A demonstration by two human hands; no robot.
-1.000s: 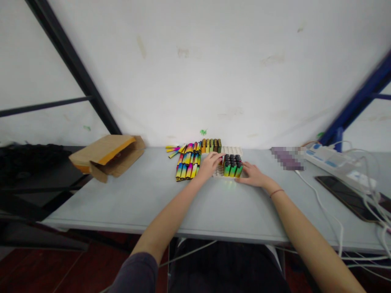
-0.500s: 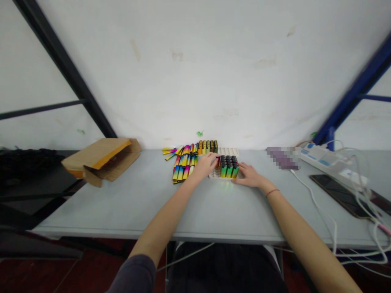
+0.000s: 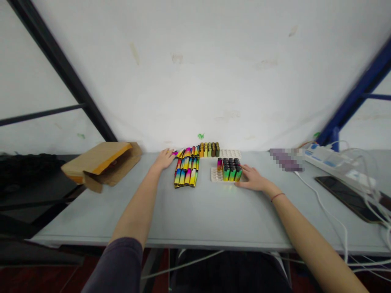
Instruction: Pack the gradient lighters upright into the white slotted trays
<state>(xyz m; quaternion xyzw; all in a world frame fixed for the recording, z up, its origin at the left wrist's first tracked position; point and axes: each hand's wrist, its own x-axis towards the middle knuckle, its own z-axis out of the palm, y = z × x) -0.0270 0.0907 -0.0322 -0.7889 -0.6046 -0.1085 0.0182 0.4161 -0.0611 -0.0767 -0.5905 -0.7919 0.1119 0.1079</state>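
Note:
Slim green lighters [image 3: 232,174] with black tops stand upright in rows in a white tray [image 3: 217,175] with round holes. One magenta-and-gold lighter [image 3: 219,164] stands at their left; the tray's front left holes are bare. My right hand [image 3: 253,178] rests at the tray's right side, thumb and fingers apart, touching the lighters' edge. My left hand [image 3: 164,159] is at the left end of a pile of shiny multicoloured lighters [image 3: 185,176] lying flat in rows. Its fingers are curled over the loose pieces there, and what they hold is hidden.
Behind the pile stand gold-topped lighters [image 3: 209,149], beside another white holed tray [image 3: 230,153] against the wall. An opened cardboard box [image 3: 98,162] lies at the left. On the right are a power strip [image 3: 328,156] with white cables and a dark phone [image 3: 348,198].
My left hand has moved from the tray leftward to the far end of the pile. The magenta lighter in the tray now shows uncovered. My right hand stays beside the tray.

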